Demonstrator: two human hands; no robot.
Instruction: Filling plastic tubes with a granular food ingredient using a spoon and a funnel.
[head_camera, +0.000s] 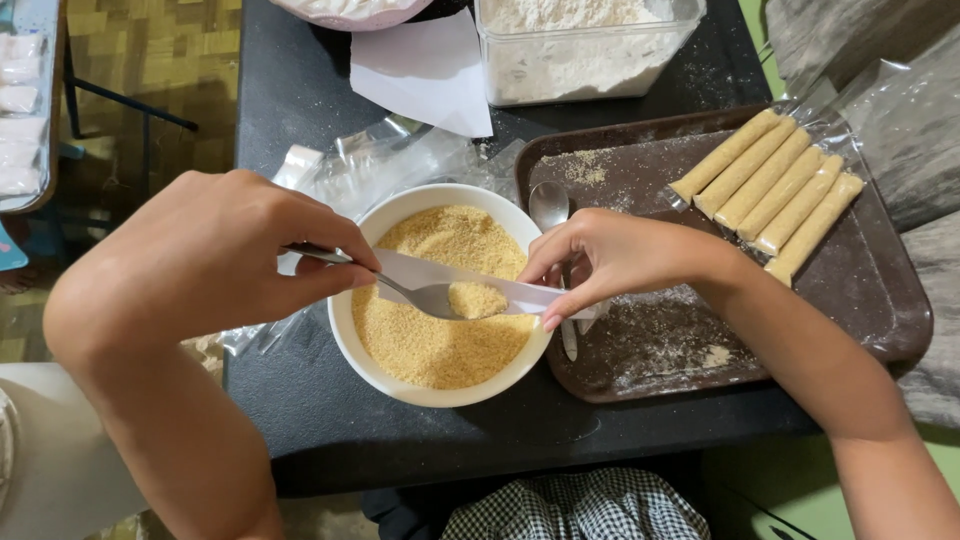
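Glossy metal spoon, grainy crumbs, smooth ceramic bowl.

I have one view only — the head camera, looking steeply down from close above the black table, white bowl centred, brown tray at right.

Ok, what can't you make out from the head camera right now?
- Head view: the left hand covers most of the spoon handle.
- Right hand hides the far end of the white paper strip and part of a second spoon on the brown tray.
- Flour tub and pink dish: cut off by the top edge.
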